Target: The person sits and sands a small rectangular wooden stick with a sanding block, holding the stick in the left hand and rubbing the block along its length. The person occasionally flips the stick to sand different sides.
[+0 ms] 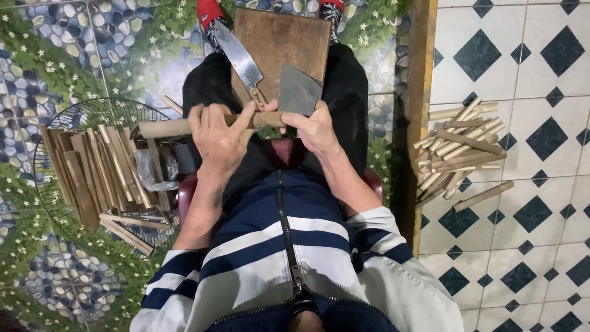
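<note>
Fingers [212, 117] closed around bamboo stick [166, 127]

a crumpled clear plastic bag [153, 169] lies beside the wooden strips [98, 169].

Pebble-print floor [74, 37] left, diamond tiles [522, 74] right, wood divider [421, 74] btwn.

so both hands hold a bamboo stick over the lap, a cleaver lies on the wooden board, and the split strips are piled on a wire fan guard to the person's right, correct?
Not quite: the head view shows the flat split bamboo strips on the round wire fan guard to the person's left. Everything else holds.
</note>
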